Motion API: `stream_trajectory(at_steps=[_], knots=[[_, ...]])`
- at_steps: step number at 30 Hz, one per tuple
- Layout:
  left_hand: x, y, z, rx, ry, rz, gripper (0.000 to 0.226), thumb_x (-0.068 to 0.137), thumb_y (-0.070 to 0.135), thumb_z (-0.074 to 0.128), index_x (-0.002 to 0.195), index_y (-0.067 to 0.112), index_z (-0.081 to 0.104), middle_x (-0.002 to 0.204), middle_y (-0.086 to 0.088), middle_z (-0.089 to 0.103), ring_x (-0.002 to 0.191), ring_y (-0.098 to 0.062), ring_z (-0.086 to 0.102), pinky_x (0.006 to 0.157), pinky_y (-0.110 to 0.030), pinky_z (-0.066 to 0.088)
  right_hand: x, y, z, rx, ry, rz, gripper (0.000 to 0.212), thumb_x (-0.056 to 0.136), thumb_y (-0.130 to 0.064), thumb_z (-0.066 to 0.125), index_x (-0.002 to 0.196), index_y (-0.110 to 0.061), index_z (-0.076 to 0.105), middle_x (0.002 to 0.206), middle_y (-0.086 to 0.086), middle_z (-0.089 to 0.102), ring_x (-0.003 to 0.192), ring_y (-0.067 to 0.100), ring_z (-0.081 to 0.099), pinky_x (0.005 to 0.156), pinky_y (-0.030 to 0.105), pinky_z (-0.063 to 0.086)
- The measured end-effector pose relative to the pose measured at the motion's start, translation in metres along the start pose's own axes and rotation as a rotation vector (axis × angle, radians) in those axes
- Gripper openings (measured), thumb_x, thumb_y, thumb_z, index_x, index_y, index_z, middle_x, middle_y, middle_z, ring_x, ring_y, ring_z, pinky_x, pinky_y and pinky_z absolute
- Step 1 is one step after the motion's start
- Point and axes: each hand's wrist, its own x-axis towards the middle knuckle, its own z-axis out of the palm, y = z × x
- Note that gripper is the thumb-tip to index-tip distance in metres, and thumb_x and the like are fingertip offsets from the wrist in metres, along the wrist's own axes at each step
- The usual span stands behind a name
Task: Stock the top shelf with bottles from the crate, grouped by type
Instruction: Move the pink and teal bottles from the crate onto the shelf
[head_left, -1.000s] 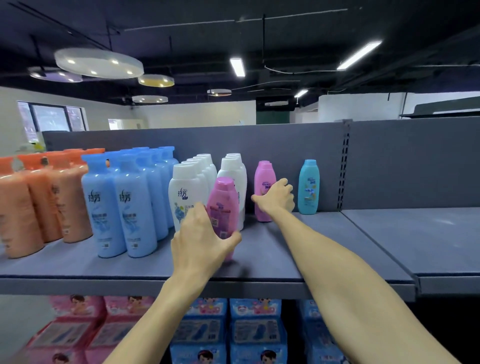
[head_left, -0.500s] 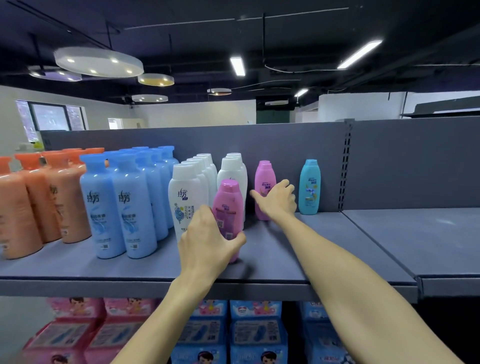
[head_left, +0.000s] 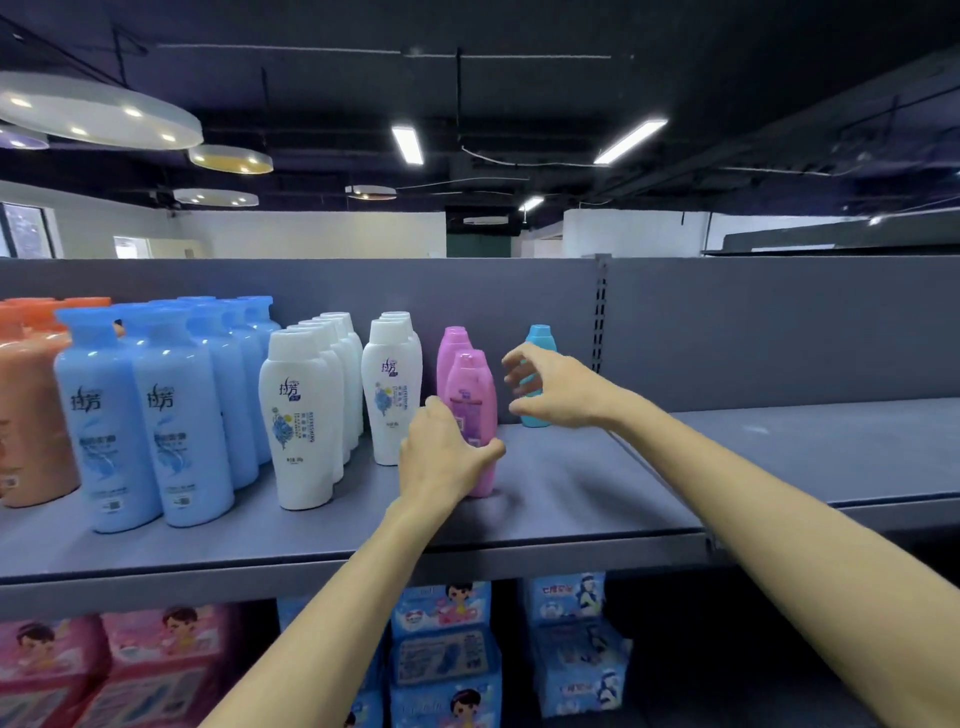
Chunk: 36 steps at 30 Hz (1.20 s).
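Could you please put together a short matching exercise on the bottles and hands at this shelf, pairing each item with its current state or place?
Items:
1. front pink bottle
2. teal bottle
3. rear pink bottle
4. orange bottles

States:
A. at the far left end of the shelf
B. gripped by the left hand
C. partly hidden behind the open right hand
D. standing directly behind another bottle of its colour, no hand on it

Pairs: 1-B, 2-C, 3-D, 4-A
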Motion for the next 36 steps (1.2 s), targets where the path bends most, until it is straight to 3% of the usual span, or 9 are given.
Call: stream_trajectory(at_steps=[5,9,12,19,23,27,29,33,36], knots=[[-0.001,0.012,0.010,-0.008,-0.022,0.033,0.052,0.067,0.043,0.074,0.097,0.010,0.047,0.095,-0.005,0.059,0.083,-0.025,0.057,0.064,-0.030,0.040,-0.008,-0.002,-0.013,-0.126,-0.005,-0.116,0.075,0.086,-0.007,0.063,0.147,-0.035,0.029,0.121,-0.010,0.050,0.109,0.009,0.056,0.096,0.027,0.049],[-0.007,0.015,0.012,0.121,-0.047,-0.007,0.059,0.070,0.047,0.073,0.107,0.007,0.048,0.106,-0.009,0.059,0.095,-0.030,0.060,0.072,-0.034,0.046,-0.007,-0.001,-0.003,-0.243,-0.072,-0.081,0.057,0.086,-0.010,0.064,0.135,-0.026,0.040,0.123,-0.003,0.057,0.108,0.016,0.059,0.093,0.034,0.053],[-0.011,0.015,0.014,0.237,-0.079,-0.017,0.069,0.071,0.052,0.074,0.114,0.005,0.049,0.111,-0.010,0.058,0.101,-0.030,0.060,0.076,-0.035,0.048,-0.009,0.002,0.015,-0.560,-0.078,-0.026,0.033,0.087,-0.015,0.063,0.113,-0.016,0.043,0.118,0.008,0.058,0.100,0.030,0.060,0.082,0.041,0.054],[-0.008,0.022,0.015,0.156,-0.174,-0.070,0.052,0.072,0.038,0.077,0.104,0.003,0.056,0.101,-0.010,0.064,0.093,-0.031,0.063,0.069,-0.032,0.048,-0.011,0.004,0.028,-0.742,-0.038,0.009,0.039,0.088,-0.013,0.061,0.123,-0.012,0.044,0.117,0.013,0.055,0.098,0.034,0.060,0.070,0.039,0.050],[0.003,0.014,0.010,0.068,-0.291,-0.119,0.045,0.076,0.027,0.074,0.109,0.003,0.055,0.107,-0.014,0.062,0.096,-0.033,0.060,0.071,-0.032,0.048,-0.005,0.017,0.027,-0.532,-0.055,0.031,0.048,0.085,-0.018,0.067,0.127,-0.016,0.044,0.122,0.010,0.058,0.104,0.031,0.059,0.083,0.041,0.054],[0.019,0.009,0.001,0.048,-0.428,-0.124,0.042,0.077,0.022,0.073,0.113,0.004,0.060,0.109,-0.014,0.064,0.099,-0.031,0.062,0.077,-0.032,0.051,-0.006,0.014,0.026,0.117,-0.144,-0.015,0.064,0.080,-0.009,0.078,0.134,-0.014,0.045,0.126,-0.003,0.059,0.113,0.012,0.060,0.090,0.017,0.050],[0.024,0.005,-0.002,0.048,-0.480,-0.107,0.040,0.078,0.020,0.073,0.113,0.005,0.063,0.108,-0.013,0.067,0.098,-0.030,0.063,0.079,-0.031,0.052,-0.004,0.012,0.027,0.335,-0.162,-0.001,0.065,0.079,-0.003,0.079,0.133,-0.013,0.045,0.126,-0.004,0.062,0.113,0.008,0.063,0.088,0.016,0.053],[0.026,-0.001,-0.006,0.207,-0.468,-0.042,0.042,0.077,0.021,0.076,0.113,0.006,0.061,0.101,-0.010,0.064,0.090,-0.028,0.061,0.076,-0.033,0.053,0.008,0.016,0.031,0.200,-0.091,-0.010,0.054,0.077,-0.019,0.082,0.121,-0.018,0.051,0.113,-0.003,0.067,0.103,0.015,0.068,0.093,0.037,0.056],[0.021,0.001,-0.008,0.422,-0.349,0.061,0.038,0.081,0.021,0.071,0.112,0.007,0.054,0.104,-0.012,0.060,0.091,-0.031,0.061,0.069,-0.034,0.048,0.012,0.013,0.033,0.063,-0.061,-0.028,0.048,0.079,-0.030,0.081,0.115,-0.017,0.052,0.105,-0.002,0.065,0.094,0.018,0.066,0.086,0.037,0.058]])
